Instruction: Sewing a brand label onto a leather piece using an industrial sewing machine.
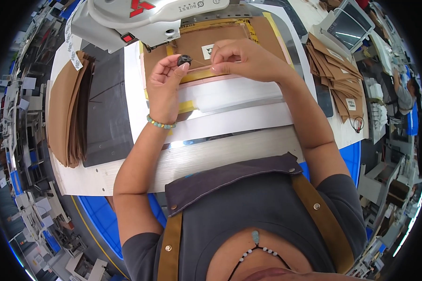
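Observation:
My left hand point(166, 77) pinches a small, dark, shiny round piece point(184, 60), which looks like a sewing bobbin, between thumb and fingers. From it a faint thin thread point(200, 62) runs toward my right hand point(237, 58). The thumb and fingertips of that hand are pressed together on the thread's end. Both hands hover over a brown fabric panel point(192, 44) held in a clamp frame edged with yellow and pink tape point(215, 75). A white label point(207, 52) on the panel is partly covered by my right fingers.
The white sewing machine head point(122, 23) overhangs the far left, with a red switch point(127, 37). Stacks of brown fabric pieces lie at left point(65, 117) and right point(333, 75). A screen point(349, 25) stands at back right. White sheeting point(229, 119) covers the table before me.

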The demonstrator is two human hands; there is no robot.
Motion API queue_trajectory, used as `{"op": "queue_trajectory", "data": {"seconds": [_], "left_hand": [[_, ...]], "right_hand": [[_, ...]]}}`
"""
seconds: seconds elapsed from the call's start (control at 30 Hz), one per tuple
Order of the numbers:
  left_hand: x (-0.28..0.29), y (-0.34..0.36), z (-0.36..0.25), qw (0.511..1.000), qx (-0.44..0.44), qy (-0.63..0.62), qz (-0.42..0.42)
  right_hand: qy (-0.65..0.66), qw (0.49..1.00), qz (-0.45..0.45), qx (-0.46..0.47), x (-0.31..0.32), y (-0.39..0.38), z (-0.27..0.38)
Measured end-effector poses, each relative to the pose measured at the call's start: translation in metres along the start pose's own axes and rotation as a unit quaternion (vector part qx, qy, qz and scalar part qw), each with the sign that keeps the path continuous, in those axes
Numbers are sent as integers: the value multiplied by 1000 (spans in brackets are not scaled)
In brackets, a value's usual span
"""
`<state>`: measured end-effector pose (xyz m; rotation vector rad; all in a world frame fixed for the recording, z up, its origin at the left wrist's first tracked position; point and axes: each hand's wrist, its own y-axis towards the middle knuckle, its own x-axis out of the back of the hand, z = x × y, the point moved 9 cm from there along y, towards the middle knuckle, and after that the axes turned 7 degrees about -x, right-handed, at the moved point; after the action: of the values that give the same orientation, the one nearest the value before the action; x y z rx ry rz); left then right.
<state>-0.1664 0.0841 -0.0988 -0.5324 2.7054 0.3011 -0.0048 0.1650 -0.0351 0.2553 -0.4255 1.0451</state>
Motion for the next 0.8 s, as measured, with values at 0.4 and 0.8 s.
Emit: {"op": "queue_trajectory", "data": {"seconds": [0.4, 0.8], "left_hand": [[-16, -9, 8, 994, 55, -79, 43], [-12, -4, -3, 999, 8, 16, 39]], "right_hand": [[379, 924, -40, -15, -7, 9, -11], [16, 990, -142, 1, -8, 4, -7]]}}
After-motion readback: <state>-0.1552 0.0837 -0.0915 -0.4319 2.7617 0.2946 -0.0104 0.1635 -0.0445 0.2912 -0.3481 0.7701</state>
